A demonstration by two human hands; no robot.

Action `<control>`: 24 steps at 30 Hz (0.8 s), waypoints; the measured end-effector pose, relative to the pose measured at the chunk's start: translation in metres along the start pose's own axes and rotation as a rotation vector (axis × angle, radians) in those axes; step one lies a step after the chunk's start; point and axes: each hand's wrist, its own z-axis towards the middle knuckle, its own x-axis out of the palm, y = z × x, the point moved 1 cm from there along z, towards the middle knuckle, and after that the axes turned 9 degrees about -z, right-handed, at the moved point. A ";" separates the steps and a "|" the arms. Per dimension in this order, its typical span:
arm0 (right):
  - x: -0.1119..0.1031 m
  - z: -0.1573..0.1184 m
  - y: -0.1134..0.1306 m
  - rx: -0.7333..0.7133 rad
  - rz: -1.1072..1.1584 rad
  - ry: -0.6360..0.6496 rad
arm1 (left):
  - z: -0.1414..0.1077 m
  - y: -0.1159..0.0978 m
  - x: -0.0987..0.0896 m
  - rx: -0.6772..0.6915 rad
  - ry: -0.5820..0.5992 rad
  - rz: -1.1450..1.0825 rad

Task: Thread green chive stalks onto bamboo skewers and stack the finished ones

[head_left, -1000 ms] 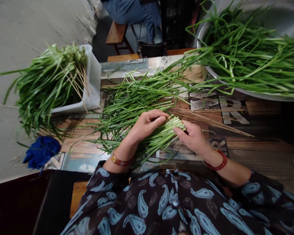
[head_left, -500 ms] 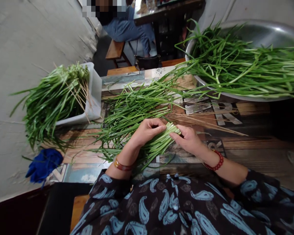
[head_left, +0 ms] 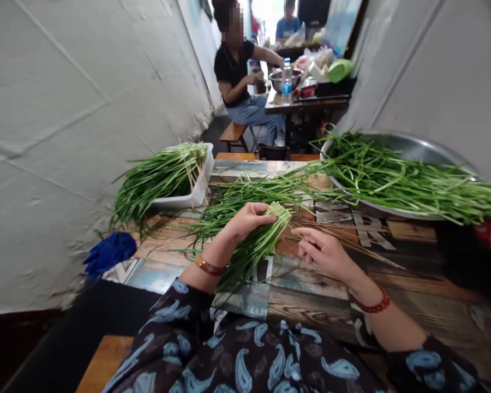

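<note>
Left hand: While its stalk ends point to the upper right, the green bunch (head_left: pixel 265 237) is at the middle of the frame, gripped by the left hand (head_left: pixel 245 222), whose fingers are closed around it.
Right hand: The right hand (head_left: pixel 323 252) is just right of the bunch, its fingers half curled and partly open; whether they hold a thin stalk, I cannot tell.
Thin sticks: These sticks (head_left: pixel 376 251) lie right of centre on the patterned table (head_left: pixel 311 300).
Loose greens: A pile (head_left: pixel 249 190) is spread behind the left hand.
Containers: A white tub (head_left: pixel 174 202) stands left of centre and a metal basin (head_left: pixel 429 146) at right, both with greens.
</note>
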 end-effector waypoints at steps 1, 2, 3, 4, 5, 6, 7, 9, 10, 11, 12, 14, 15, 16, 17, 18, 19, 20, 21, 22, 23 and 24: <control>-0.004 0.000 0.005 -0.032 -0.091 -0.011 | -0.004 -0.005 -0.001 0.021 0.000 0.000; -0.008 0.001 0.010 -0.068 -0.174 -0.036 | -0.007 -0.009 -0.002 0.044 0.008 0.005; -0.011 0.002 0.017 -0.107 -0.246 -0.075 | -0.011 -0.014 -0.002 0.064 0.028 0.009; -0.015 0.004 0.025 -0.153 -0.307 -0.119 | -0.014 -0.018 -0.002 0.080 0.058 0.009; -0.019 0.007 0.033 -0.202 -0.358 -0.159 | -0.017 -0.022 -0.002 0.090 0.095 0.006; -0.022 0.010 0.041 -0.253 -0.401 -0.199 | -0.019 -0.026 -0.002 0.095 0.128 0.001; -0.025 0.012 0.050 -0.300 -0.439 -0.231 | -0.022 -0.030 -0.002 0.097 0.153 -0.006; -0.030 0.017 0.067 -0.365 -0.502 -0.272 | -0.029 -0.038 -0.001 0.104 0.166 -0.020; -0.032 0.019 0.075 -0.386 -0.532 -0.281 | -0.033 -0.042 0.000 0.115 0.162 -0.029; -0.033 0.020 0.082 -0.403 -0.562 -0.287 | -0.038 -0.046 0.002 0.131 0.154 -0.043; -0.034 0.021 0.089 -0.421 -0.592 -0.295 | -0.042 -0.050 0.003 0.153 0.146 -0.061; -0.036 0.021 0.102 -0.464 -0.644 -0.311 | -0.052 -0.057 0.007 0.205 0.130 -0.094; -0.037 0.020 0.108 -0.486 -0.668 -0.319 | -0.056 -0.060 0.009 0.228 0.126 -0.108; -0.037 0.020 0.113 -0.502 -0.694 -0.322 | -0.060 -0.063 0.011 0.246 0.124 -0.119; -0.038 0.019 0.118 -0.515 -0.721 -0.326 | -0.063 -0.064 0.012 0.258 0.127 -0.127; -0.039 0.018 0.123 -0.524 -0.751 -0.330 | -0.065 -0.066 0.013 0.263 0.133 -0.134; -0.040 0.017 0.127 -0.533 -0.786 -0.334 | -0.067 -0.067 0.014 0.263 0.140 -0.141; -0.040 0.016 0.131 -0.541 -0.822 -0.336 | -0.069 -0.068 0.014 0.266 0.143 -0.150; -0.041 0.016 0.135 -0.548 -0.858 -0.334 | -0.070 -0.069 0.014 0.276 0.142 -0.160; -0.041 0.015 0.139 -0.556 -0.894 -0.328 | -0.071 -0.070 0.013 0.291 0.137 -0.171; -0.041 0.014 0.142 -0.560 -0.926 -0.323 | -0.071 -0.071 0.013 0.307 0.131 -0.182; -0.041 0.013 0.146 -0.561 -0.953 -0.319 | -0.072 -0.072 0.013 0.324 0.125 -0.193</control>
